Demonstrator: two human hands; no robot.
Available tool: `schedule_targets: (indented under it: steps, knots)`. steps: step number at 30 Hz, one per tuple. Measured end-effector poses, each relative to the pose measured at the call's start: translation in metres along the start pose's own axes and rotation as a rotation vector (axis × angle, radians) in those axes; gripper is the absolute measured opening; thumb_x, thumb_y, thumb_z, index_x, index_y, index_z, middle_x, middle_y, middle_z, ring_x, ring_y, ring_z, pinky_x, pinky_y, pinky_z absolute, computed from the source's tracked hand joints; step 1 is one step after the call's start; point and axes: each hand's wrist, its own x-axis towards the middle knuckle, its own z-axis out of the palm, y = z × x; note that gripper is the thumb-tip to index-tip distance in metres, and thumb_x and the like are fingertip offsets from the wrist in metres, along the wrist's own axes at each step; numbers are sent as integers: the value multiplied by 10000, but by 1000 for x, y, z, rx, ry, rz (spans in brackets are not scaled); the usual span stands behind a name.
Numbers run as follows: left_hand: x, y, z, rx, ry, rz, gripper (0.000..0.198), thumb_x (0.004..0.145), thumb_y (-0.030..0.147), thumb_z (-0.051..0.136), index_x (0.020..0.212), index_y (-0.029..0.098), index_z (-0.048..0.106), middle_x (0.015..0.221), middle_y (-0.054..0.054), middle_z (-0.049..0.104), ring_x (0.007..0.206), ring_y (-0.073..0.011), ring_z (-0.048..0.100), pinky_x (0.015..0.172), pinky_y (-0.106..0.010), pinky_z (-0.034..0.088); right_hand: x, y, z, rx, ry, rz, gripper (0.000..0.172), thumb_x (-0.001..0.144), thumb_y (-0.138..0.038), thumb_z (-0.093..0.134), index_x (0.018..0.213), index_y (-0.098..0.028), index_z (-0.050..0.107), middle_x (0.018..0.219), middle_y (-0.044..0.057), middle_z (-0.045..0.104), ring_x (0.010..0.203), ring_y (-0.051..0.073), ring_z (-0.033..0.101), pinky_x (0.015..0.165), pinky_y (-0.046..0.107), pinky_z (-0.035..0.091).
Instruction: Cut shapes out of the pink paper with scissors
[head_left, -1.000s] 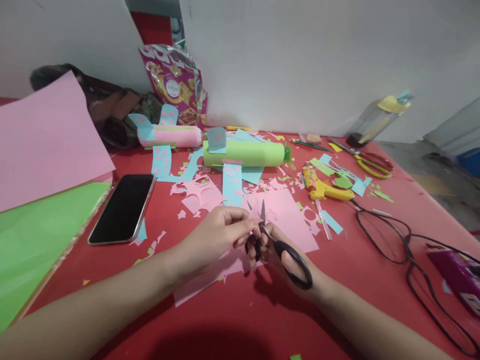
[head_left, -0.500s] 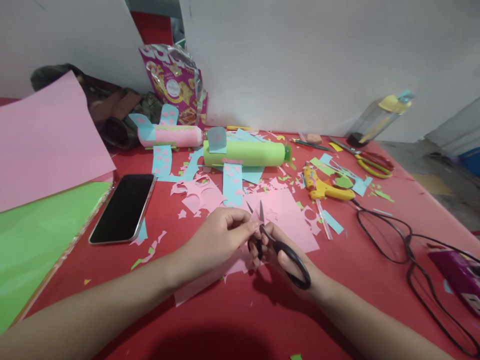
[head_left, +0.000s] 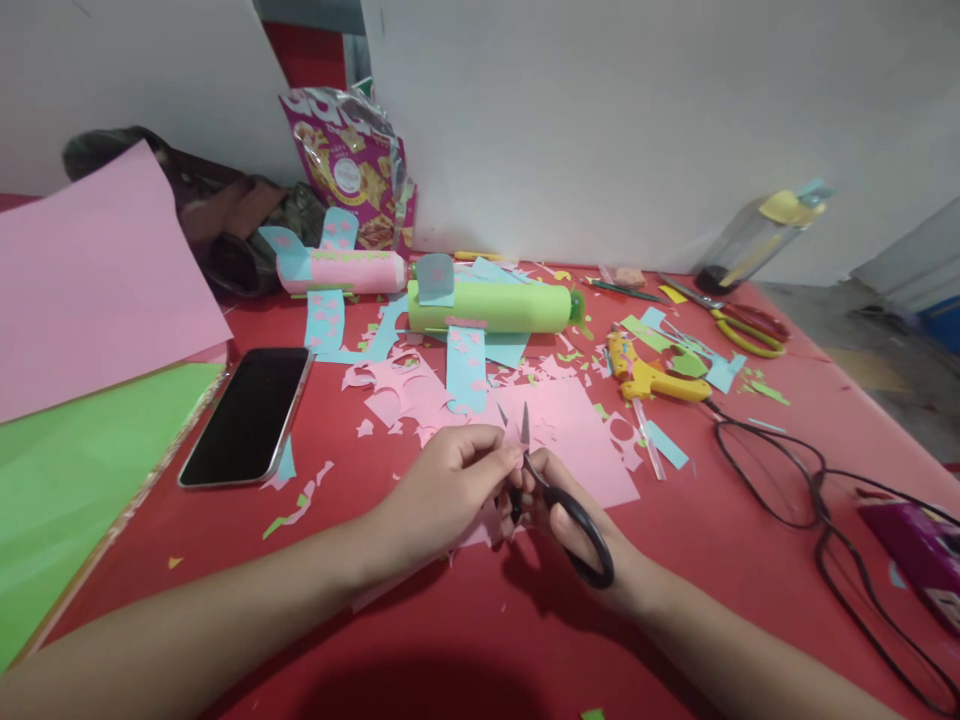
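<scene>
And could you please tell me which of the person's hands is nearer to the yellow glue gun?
Right. The right hand is below and left of the yellow glue gun in view; the left hand is farther left, beyond the right hand.

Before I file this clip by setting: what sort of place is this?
Likely a craft workspace: a yellow glue gun, black scissors in the right hand, and paper scraps on the red table.
</scene>
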Motion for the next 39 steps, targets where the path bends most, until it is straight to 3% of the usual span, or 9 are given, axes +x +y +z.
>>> schedule_targets:
  steps: [17, 27, 35, 39]
  knots:
    - [1, -1, 3, -33, 2, 12, 229, 759, 283, 453, 565, 161, 449, 462, 55, 469, 390, -74, 467, 421, -199, 378, -2, -6, 6, -150, 49, 26, 346, 761, -545, 434, 794, -220, 320, 701, -5, 447, 636, 128, 428, 622, 305, 352]
    - [0, 0, 3, -24, 22, 21, 247, 771, 262, 436, 544, 165, 425, 407, 65, 465, 362, -70, 472, 396, -181, 353, -1, -8, 9, -184, 121, 84, 380, 723, -579, 453, 752, -228, 310, 677, -32, 413, 526, 95, 323, 547, 275, 314]
    - [0, 1, 3, -22, 25, 20, 252, 774, 275, 442, 548, 165, 424, 419, 59, 474, 373, -68, 464, 406, -186, 345, -1, -8, 9, -254, 160, 80, 387, 712, -587, 452, 741, -224, 323, 615, -44, 404, 562, 115, 390, 530, 267, 312]
    - [1, -2, 1, -17, 35, 56, 267, 784, 279, 451, 546, 160, 439, 449, 57, 457, 413, -59, 439, 435, -182, 335, -1, -3, 7, -277, 191, 69, 333, 723, -501, 511, 728, -219, 334, 615, -51, 417, 511, 92, 397, 498, 250, 326]
